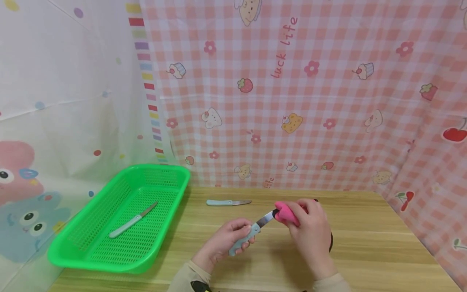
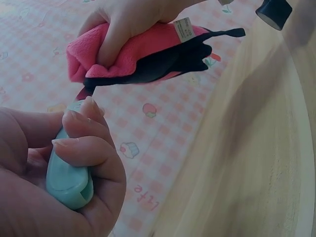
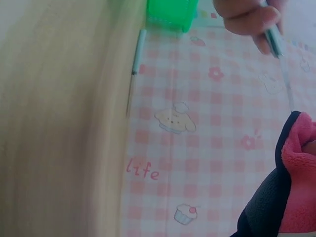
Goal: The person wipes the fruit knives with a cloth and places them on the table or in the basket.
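From my remote post I'm watching the left hand, low and central in the head frame, gripping a small knife with a pale blue plastic handle and a steel blade, while the right hand is pinching a fuzzy pink-and-black cloth round the blade's far end. The cloth is hiding the tip, so I'm judging that a slip or too thin a fold could be putting the edge against the right fingers; a slackening left grip could be letting the handle twist. Farther up, a second, matching knife is lying bare on the wood-grain table, where a careless reach could be meeting its blade. The left wrist view is giving me what the head view isn't: a slot in the handle's butt and a white label on the cloth. The right wrist view is catching only part of the green plastic mesh basket at its top, missing the third knife inside.
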Demonstrator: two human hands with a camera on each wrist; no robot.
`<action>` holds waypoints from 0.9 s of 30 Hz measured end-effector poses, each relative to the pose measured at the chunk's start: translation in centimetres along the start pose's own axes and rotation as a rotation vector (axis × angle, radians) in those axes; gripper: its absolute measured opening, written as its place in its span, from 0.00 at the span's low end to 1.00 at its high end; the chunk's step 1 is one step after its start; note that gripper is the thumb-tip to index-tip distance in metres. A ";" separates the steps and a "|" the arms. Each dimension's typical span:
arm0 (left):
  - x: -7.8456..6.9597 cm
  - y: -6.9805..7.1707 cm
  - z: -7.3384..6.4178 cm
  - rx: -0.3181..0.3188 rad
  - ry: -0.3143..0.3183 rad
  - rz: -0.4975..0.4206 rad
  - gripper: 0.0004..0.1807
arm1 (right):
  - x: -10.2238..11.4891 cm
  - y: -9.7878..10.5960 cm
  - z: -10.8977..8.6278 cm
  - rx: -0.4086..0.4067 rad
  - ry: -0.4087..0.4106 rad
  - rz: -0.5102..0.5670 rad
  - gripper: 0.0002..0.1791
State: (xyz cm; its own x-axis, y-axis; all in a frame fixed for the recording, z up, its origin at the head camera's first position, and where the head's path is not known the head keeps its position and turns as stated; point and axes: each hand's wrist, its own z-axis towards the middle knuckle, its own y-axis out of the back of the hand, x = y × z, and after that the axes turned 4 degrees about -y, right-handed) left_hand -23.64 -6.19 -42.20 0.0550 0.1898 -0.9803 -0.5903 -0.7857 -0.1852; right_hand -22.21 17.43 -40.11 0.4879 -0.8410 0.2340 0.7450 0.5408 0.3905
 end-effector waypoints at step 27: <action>-1.3 0.9 -0.5 -0.229 -0.117 0.289 0.14 | -1.6 1.6 0.7 -0.055 -0.072 -0.018 0.23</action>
State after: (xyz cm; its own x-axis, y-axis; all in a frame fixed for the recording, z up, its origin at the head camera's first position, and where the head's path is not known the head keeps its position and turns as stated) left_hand -23.84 -7.41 -41.08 -0.1873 -0.0034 -0.9823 -0.3723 -0.9252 0.0742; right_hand -22.08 19.61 -39.18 0.4412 -0.8487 0.2916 0.7784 0.5236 0.3462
